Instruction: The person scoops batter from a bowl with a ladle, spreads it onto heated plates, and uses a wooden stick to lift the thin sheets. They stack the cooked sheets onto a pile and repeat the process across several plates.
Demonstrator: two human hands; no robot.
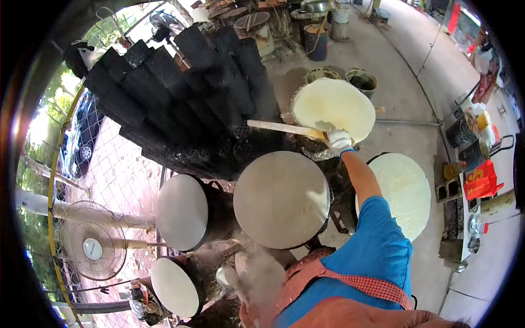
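My right hand (339, 141), in a white glove, reaches forward and grips a long flat wooden stick (279, 128). The stick's end lies on the near edge of a thin white sheet on the far round steamer (333, 104). A second white sheet (404, 191) lies on a round surface to the right of my arm. Just below the hand is a large grey round lid (281, 199). My left hand (245, 312) shows only as a sliver at the bottom edge, behind rising steam (260, 276); whether it holds anything is unclear.
Two more round lids (183, 210) (175, 287) sit to the left on black pots. A pile of black charred tubes (180, 93) stands behind. Buckets (317, 41) are at the back, a fan (90, 246) at the left, a red bag (481, 180) at the right.
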